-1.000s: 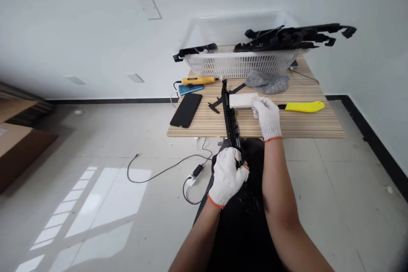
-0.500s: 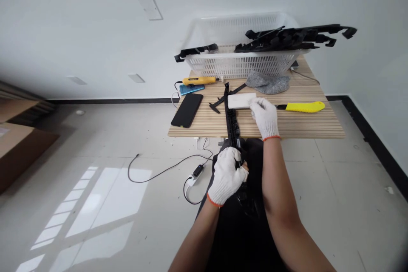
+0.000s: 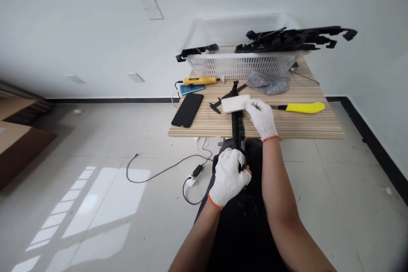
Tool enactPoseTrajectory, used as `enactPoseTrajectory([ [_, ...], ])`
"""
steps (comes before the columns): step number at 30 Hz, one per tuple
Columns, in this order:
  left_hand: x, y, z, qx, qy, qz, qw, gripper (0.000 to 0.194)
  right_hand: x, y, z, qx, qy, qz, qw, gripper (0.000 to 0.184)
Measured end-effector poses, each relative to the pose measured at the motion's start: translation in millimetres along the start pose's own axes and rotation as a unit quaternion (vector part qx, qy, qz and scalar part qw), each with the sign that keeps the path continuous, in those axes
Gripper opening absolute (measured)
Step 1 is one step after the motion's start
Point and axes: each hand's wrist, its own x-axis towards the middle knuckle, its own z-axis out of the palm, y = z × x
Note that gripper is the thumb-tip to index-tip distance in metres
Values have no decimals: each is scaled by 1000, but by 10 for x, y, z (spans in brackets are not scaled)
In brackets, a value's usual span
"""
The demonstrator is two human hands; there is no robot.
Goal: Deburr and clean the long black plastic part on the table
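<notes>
My left hand (image 3: 228, 176), in a white knit glove with an orange cuff, is closed around the lower part of a long black plastic part (image 3: 238, 131). The part extends from over my lap onto the table. With its fingertips, my gloved right hand (image 3: 262, 118) pinches one end of a white rectangular block (image 3: 235, 104). The block crosses over the upper stretch of the black part; whether it touches is hard to see. Beneath them lies a black caliper (image 3: 216, 107), partly covered. To the right rests a utility knife (image 3: 304, 107) with a yellow handle.
A white plastic basket (image 3: 210, 68) with several black parts (image 3: 283, 40) stands at the back of the wooden table (image 3: 306, 129). A grey cloth (image 3: 267, 83), a yellow pen-shaped power tool (image 3: 200, 80), a blue object (image 3: 191, 89) and a phone (image 3: 187, 110) lie nearby. Cables (image 3: 159, 174) run across the floor.
The black part's far end has shifted right and turned. My right hand has brought the white block slightly left, so it now lies across the part. My left hand keeps its hold.
</notes>
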Motion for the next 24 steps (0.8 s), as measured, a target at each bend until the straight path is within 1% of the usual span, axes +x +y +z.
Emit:
enactPoseTrajectory([
  [1,-2,-8,6,-4,5,-1,1000,27,2,0,1,7,14,5,1000,18],
  [4,-9,-36,19,-10,11,-2,1000,28,25,17,-15,33,89,22,995,17],
  [5,-10,-43,22,-5,11,5,1000,28,32,23,-22,36,101,23,994,17],
  [6,-10,-48,25,4,9,15,1000,29,35,26,-27,36,98,20,994,17],
  [8,-10,-50,35,21,9,35,999,29,32,23,-29,24,58,9,998,17],
  [10,-10,-47,50,27,12,40,999,30,21,11,-26,20,24,10,999,17],
  [11,-11,-45,59,28,16,36,999,30,16,5,-26,26,25,14,999,16],
  [12,-12,-43,67,29,20,30,999,30,14,0,-28,35,40,20,998,16],
  [15,-17,-43,88,38,25,18,999,30,14,-3,-38,63,113,32,991,14],
  [16,-20,-44,92,47,24,23,998,30,13,-1,-38,64,119,26,990,14],
  [17,-23,-44,97,58,21,32,998,30,10,0,-33,61,110,16,992,14],
  [20,-29,-41,110,81,15,57,995,30,-3,1,2,38,40,-16,998,14],
  [21,-29,-39,114,80,16,57,995,30,-4,2,12,34,34,-20,999,13],
  [22,-29,-39,116,76,19,53,996,31,-1,4,17,34,46,-18,998,13],
  [24,-27,-38,116,71,27,40,996,31,13,12,9,48,111,-1,993,14],
])
